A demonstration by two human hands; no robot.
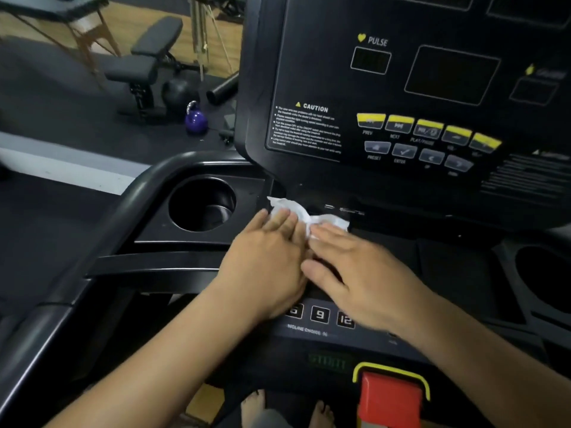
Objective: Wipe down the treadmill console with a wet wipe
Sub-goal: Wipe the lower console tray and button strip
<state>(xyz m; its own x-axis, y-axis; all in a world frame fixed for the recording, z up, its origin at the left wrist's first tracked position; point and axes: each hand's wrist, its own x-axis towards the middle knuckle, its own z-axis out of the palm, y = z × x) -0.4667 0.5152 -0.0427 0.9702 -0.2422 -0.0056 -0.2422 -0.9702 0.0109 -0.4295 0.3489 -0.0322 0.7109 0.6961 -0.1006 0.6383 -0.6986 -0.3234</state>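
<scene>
The black treadmill console (312, 72) fills the upper right, with dark display windows and yellow and grey buttons. A crumpled white wet wipe (296, 211) lies on the flat ledge below the upright panel. My left hand (265, 261) lies flat with its fingertips pressing the wipe's left part. My right hand (358, 273) lies flat beside it, fingertips on the wipe's right part. Both palms face down on the console surface, and their inner edges touch.
A round cup holder (202, 205) sits left of the hands, another (543, 276) at the right edge. A red safety key in a yellow frame (391, 396) is at the bottom. A weight bench (145, 63) and a purple kettlebell (195, 118) stand on the floor beyond.
</scene>
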